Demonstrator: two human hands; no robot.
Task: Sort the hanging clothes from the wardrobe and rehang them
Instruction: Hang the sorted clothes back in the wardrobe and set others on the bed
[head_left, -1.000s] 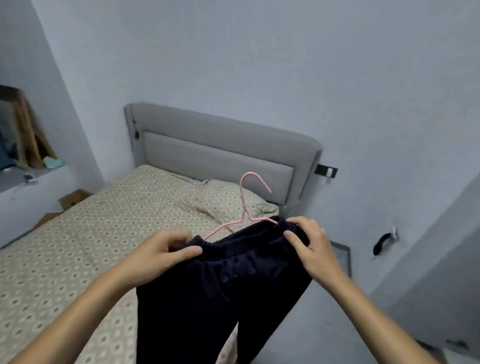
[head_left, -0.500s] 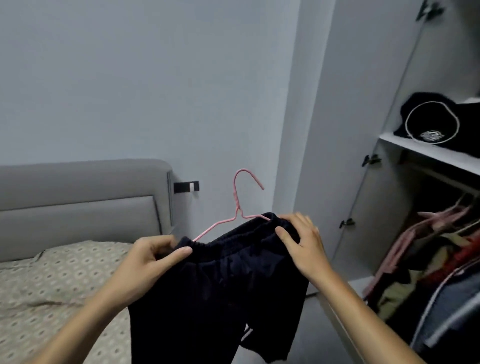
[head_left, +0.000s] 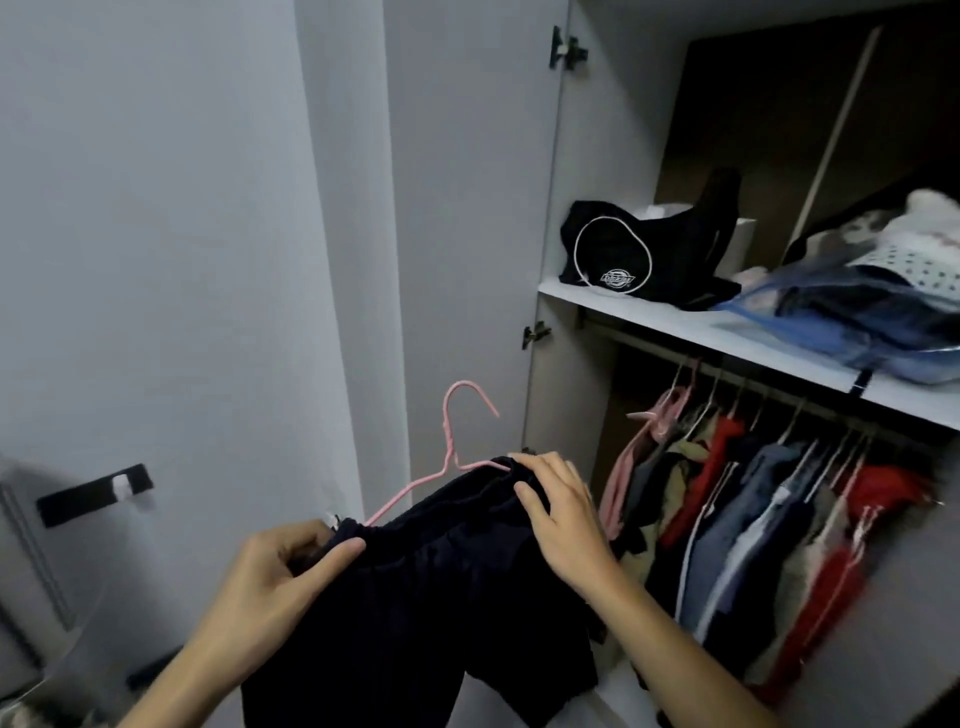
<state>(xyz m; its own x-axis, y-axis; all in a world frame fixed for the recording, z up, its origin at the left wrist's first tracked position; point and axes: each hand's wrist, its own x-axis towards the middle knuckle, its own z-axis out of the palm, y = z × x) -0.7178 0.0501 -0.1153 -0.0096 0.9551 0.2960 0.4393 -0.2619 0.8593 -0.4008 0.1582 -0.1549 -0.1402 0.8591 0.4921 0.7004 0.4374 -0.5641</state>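
A dark navy pair of trousers (head_left: 426, 597) hangs over a pink wire hanger (head_left: 452, 447), whose hook stands up above the waistband. My left hand (head_left: 280, 577) grips the left end of the waistband, thumb on top. My right hand (head_left: 558, 509) holds the right end, fingers curled over the fabric and hanger arm. Both are in front of the open wardrobe. Under its shelf, several garments (head_left: 769, 519) in red, blue, beige and dark hang on a rail (head_left: 779, 395); empty pink hangers (head_left: 660, 415) sit at the rail's left end.
The wardrobe's white shelf (head_left: 649, 317) carries a black bag (head_left: 644, 254) and a clear bag of folded clothes (head_left: 872, 312). The open wardrobe door (head_left: 467, 234) stands left of the hands. A grey headboard edge (head_left: 26, 545) and a black wall fitting (head_left: 93, 493) are at far left.
The view has swung right from the bed and headboard to the open wardrobe. Both hands keep the same hold on the trousers and hanger, now carried closer to the hanging rail.
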